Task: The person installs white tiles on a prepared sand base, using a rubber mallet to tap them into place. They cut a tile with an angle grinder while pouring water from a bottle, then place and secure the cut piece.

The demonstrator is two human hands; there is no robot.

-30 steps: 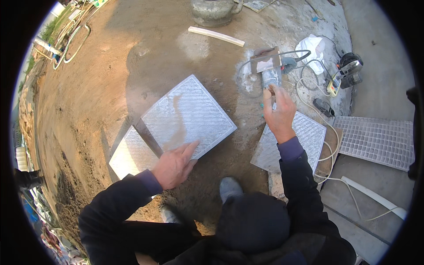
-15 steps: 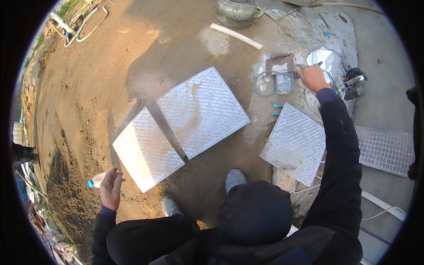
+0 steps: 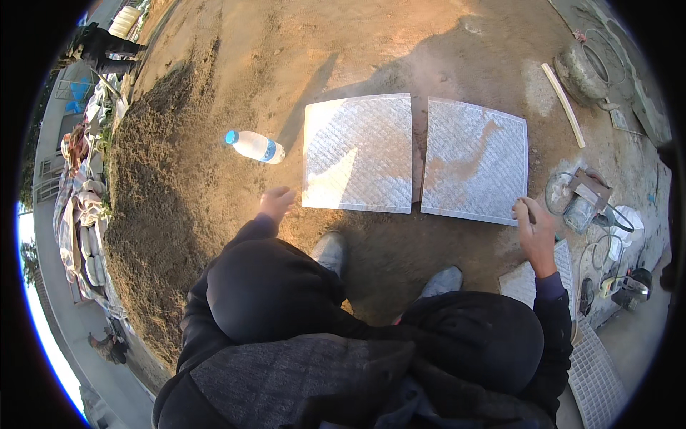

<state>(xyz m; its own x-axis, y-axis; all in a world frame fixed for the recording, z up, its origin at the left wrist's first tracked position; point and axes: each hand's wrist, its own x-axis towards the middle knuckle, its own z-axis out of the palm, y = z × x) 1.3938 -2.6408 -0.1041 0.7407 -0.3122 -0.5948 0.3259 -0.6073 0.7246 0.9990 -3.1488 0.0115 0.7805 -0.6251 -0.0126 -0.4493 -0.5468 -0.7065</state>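
Observation:
Two pale square tiles with ridged faces lie side by side on the dirt, a narrow gap between them. Sunlight falls across part of the left tile (image 3: 357, 154); a brown dusty streak crosses the right tile (image 3: 475, 161). My left hand (image 3: 277, 202) hovers just off the left tile's near left corner, fingers loosely bent and slightly blurred, holding nothing visible. At the right tile's near right corner is my right hand (image 3: 536, 229), its fingers curled but apart; whether they touch the edge I cannot tell. A clear bottle with a blue cap (image 3: 256, 146) lies left of the tiles.
At right lie a corded power tool with a flat plate (image 3: 589, 191), another ridged tile (image 3: 520, 284), a grid-faced panel (image 3: 599, 375) and a white strip (image 3: 563, 105). A round metal pot (image 3: 580, 74) stands far right. Another person (image 3: 107, 48) stands far left.
My view has swung left, bringing the whole bottle into sight. My right hand has left the power tool and come to the right tile's corner. My left hand has moved away from the bottle.

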